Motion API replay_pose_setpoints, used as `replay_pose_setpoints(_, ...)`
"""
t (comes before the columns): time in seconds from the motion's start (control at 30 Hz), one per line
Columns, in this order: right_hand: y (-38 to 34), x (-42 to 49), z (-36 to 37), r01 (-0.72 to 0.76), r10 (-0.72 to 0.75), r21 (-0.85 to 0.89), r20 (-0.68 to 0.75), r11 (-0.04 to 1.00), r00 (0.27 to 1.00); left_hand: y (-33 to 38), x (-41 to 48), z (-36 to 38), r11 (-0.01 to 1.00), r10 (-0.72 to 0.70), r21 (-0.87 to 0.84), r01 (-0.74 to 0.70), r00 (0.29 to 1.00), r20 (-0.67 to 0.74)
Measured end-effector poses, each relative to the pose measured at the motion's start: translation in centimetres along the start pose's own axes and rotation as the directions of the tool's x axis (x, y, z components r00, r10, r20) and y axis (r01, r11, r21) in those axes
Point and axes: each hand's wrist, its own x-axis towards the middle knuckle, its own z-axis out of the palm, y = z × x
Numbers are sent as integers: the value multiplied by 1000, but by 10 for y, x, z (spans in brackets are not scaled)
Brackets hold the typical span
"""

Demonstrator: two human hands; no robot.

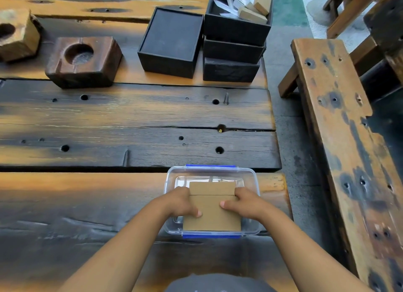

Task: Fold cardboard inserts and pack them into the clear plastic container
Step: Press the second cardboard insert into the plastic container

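Wooden blocks sit at ten o'clock on the plank worktop (135, 117): a pale block (18, 34) with a round hollow at the far left, then a dark brown block (84, 61) with a round hollow in its top. To their right, at twelve o'clock, an open black box (171, 42) shows a dark inside with nothing I can make out in it. Just beside it at one o'clock stands a stack of black boxes (234, 52); the top one holds tan cardboard pieces and white slips, too small to read.

At six o'clock, near the front edge, lies the clear plastic container (250, 178) with blue clips on its far and near sides. A creased cardboard insert (212, 213) lies over its opening, far panel bent at the crease.

Both forearms reach in from the bottom. The left hand (183, 201) clamps the insert's left edge, thumb on top. The right hand (244, 201) clamps the right edge, thumb on top too.

A weathered wooden bench (340, 139) stands at three o'clock, apart from the worktop. No writing can be read.
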Motion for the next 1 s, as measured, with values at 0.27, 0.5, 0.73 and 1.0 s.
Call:
replay_pose_setpoints(0.27, -5, 3, 0, -56, 56, 12, 34, 998, 998, 1, -1, -6, 995, -38, -91, 41, 999, 34)
replay_pose_setpoints(0.5, 9, -4, 14, -53, 79, 337, -65, 940, 995, -1, -6, 10, 869, -86, -493, 33, 993, -85)
replay_pose_setpoints(0.73, 15, -10, 38, -73, 147, 506, -107, 859, 983, -6, -14, 34, 652, -92, -758, -7, 992, -88)
replay_pose_setpoints(1.0, 19, -11, 42, -97, 189, 555, -111, 826, 976, -10, -11, 42, 573, -138, -820, 7, 987, -87)
